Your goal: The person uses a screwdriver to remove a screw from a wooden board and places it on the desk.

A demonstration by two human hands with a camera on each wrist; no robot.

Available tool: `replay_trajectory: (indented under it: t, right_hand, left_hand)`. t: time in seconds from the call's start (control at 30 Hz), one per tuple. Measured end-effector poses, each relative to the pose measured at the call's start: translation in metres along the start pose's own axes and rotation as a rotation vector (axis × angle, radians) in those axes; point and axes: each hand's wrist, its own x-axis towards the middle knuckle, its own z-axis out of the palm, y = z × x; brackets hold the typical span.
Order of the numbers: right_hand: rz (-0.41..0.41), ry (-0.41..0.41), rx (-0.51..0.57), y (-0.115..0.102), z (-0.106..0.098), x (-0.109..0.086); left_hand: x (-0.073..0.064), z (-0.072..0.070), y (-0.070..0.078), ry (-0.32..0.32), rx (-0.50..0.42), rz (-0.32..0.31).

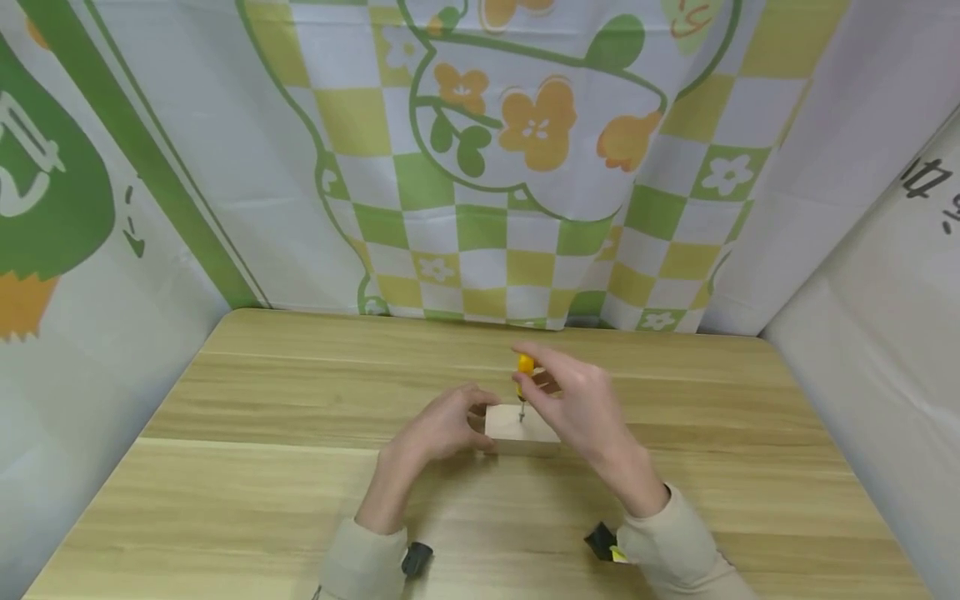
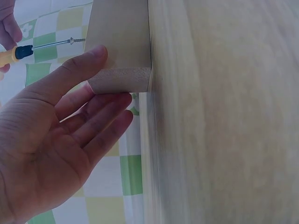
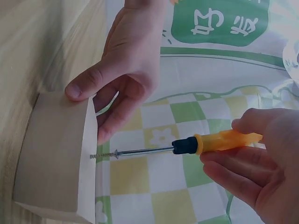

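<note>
A pale wooden block (image 1: 506, 425) lies on the wooden table. My left hand (image 1: 442, 425) holds its left end, thumb (image 2: 88, 63) on the near side and fingers around the far side. A screw (image 3: 103, 155) stands upright in the block's top face, with part of its thread showing above the wood. The screwdriver (image 3: 217, 142) has a yellow handle, a black collar and a metal shaft, and its tip meets the screw head. My right hand (image 1: 581, 400) grips the handle from above between thumb and fingers.
The wood-grain table top (image 1: 262, 483) spreads around the block. A green, yellow and white checked cloth (image 1: 480, 225) with flowers hangs at the table's back edge. White printed sheets (image 1: 900, 333) stand along both sides. Black devices (image 1: 416, 560) are at both wrists.
</note>
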Motion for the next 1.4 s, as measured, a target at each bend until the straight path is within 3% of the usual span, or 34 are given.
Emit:
replay_trajectory:
  t: [0.23, 0.43, 0.83, 1.17, 1.4]
  right_hand:
    - [-0.025, 0.040, -0.038, -0.002, 0.004, -0.002]
    - [-0.050, 0.062, -0.005, -0.001, 0.007, -0.002]
    - [0.042, 0.060, 0.160, 0.008, 0.008, -0.010]
    - [0.007, 0.163, 0.090, 0.010, 0.009, -0.013]
    - [0.013, 0.204, 0.162, 0.011, 0.008, -0.011]
  left_hand:
    - [0.000, 0.001, 0.000, 0.000, 0.010, 0.022]
    - [-0.001, 0.000, -0.001, 0.005, 0.000, 0.025]
    - [0.000, 0.000, -0.004, -0.010, -0.002, 0.015]
    - [0.002, 0.002, -0.004, 0.009, -0.003, 0.035]
    - [0.002, 0.001, -0.003, 0.011, -0.001, 0.046]
